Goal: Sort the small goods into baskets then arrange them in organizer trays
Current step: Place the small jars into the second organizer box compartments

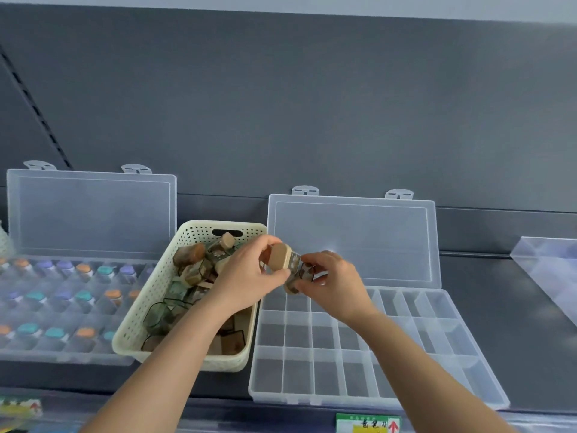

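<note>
Fingers (265, 242) of left hand (246, 276) and right hand (334, 282) curled round bottles (281, 257), holds them crosswise above tray's (406, 400) far-left cells, right hand nearer.

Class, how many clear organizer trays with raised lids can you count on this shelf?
2. The left tray, left of the basket, holds capped bottles; the right tray, right of it, looks empty where visible.

Dark grey back panel (312, 104) fills upper frame, evenly lit. Slotted upright (34, 107) slants down upper left. Pale strip (312, 1) along top edge. Grey shelf deck (499, 307) lower right, clear divider (549, 270) at right edge, price label (368, 424) bottom centre.
</note>
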Demonstrator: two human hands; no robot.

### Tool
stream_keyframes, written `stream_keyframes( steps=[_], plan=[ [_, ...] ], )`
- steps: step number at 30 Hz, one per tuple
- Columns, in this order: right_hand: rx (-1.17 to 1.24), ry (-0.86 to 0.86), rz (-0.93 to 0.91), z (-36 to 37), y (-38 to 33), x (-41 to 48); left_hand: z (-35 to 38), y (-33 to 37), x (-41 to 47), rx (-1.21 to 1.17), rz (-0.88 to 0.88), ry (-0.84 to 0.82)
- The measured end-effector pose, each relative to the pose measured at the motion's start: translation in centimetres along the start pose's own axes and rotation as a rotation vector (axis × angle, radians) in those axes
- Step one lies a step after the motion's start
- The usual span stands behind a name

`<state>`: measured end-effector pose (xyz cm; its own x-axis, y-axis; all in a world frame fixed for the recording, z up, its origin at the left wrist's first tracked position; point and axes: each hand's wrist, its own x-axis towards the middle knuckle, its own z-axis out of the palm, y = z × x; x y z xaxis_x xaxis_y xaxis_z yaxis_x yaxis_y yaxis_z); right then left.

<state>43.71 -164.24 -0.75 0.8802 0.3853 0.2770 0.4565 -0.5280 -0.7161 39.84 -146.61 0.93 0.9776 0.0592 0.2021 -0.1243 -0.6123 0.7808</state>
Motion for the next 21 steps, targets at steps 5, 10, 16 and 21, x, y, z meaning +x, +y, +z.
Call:
stream_keyframes(
  steps=[5,10,16,21],
  plan=[
    [-0.007,-0.011,-0.013,0.5,-0.7,0.4,-0.7,-0.5,0.1,-0.207,-0.062,0.010],
    [-0.132,-0.045,0.007,0.9,-0.3,0.4,-1.6,-0.1,-0.1,-0.047,0.041,-0.023],
    [-0.190,-0.062,0.025,1.1,0.1,0.2,-2.0,-0.1,0.3,0.326,0.099,-0.156],
    [-0.235,-0.072,0.007,1.2,0.4,-0.3,-1.3,-0.3,0.1,0.611,0.130,-0.305]
  ],
)
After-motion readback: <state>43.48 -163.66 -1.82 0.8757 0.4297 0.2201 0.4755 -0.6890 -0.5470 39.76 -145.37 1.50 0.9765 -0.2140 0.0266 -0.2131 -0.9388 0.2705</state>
